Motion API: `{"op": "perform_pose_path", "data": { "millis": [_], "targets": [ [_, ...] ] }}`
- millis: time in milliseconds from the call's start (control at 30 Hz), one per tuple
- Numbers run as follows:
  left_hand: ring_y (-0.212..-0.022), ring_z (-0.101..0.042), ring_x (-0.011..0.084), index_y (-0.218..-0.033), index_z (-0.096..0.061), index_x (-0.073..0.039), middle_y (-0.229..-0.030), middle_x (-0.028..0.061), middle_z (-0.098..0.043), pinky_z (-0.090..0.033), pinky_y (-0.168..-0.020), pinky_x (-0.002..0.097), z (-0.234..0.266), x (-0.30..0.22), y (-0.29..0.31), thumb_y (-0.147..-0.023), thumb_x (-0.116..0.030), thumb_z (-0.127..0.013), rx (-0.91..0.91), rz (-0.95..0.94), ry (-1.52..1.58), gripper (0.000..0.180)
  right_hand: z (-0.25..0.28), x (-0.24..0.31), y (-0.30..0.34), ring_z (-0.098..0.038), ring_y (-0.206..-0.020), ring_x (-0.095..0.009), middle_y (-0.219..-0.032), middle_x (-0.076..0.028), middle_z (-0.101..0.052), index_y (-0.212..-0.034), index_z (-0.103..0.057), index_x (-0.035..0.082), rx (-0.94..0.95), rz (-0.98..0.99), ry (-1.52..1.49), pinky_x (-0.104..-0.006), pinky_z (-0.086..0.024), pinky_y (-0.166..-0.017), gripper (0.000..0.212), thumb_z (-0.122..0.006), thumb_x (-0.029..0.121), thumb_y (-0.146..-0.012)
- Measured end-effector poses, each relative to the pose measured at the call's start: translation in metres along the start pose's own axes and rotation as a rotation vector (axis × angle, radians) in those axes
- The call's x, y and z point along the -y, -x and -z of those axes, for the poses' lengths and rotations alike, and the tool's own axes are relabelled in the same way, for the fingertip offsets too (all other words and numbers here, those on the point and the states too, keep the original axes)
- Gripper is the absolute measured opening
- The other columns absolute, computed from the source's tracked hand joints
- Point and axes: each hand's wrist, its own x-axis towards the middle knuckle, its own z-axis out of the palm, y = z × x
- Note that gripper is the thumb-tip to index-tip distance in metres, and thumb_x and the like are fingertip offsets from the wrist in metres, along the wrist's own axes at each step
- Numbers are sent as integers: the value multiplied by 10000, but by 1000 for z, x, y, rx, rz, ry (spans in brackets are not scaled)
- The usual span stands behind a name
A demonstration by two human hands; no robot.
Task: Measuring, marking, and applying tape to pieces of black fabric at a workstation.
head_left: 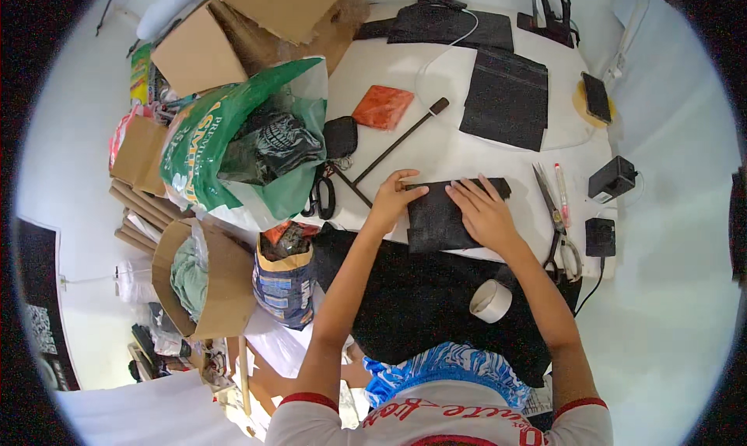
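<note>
A folded piece of black fabric (pixel 436 222) lies on the white table near its front edge. At its upper left corner, my left hand (pixel 394 201) grips the edge, with the thumb on top and the other fingers curled. My right hand (pixel 484 212) rests flat across the right part of the piece, fingers stretched out. A larger black cloth (pixel 412 306) drapes from the table edge over my lap, and a roll of tape (pixel 491 301) sits on it. Right of my right hand lie large metal scissors (pixel 554 212) beside a red and white pen (pixel 562 194).
Black fabric panels (pixel 506 100) lie farther back. A T-shaped metal rod (pixel 397 145), an orange-red packet (pixel 382 107) and black-handled scissors (pixel 320 197) are left of centre. A green plastic bag (pixel 226 142) and cardboard boxes crowd the left. Along the right are a phone (pixel 596 97) and black adapters (pixel 612 180).
</note>
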Motion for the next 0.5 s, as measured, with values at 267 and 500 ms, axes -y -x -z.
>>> {"op": "perform_pose_path", "data": {
  "millis": [267, 500],
  "targets": [
    [-708, -528, 75, -1244, -484, -35, -891, 39, -571, -371, -515, 178, 3, 22, -21, -784, -36, -681, -62, 39, 144, 500, -36, -10, -15, -538, -1118, -220, -1127, -71, -617, -1119, -614, 77, -230, -35, 188, -401, -373, -1001, 373, -578, 47, -749],
    [-935, -554, 169, -1237, -496, -13, -1030, 96, -584, -439, -810, 255, -1, 25, -28, -813, -39, -639, -78, -98, 191, 448, -49, -16, -16, -596, -1023, -214, -992, -57, -674, -916, -688, 73, -314, -34, 195, -380, -427, -936, 185, -575, 101, -772]
  ]
}}
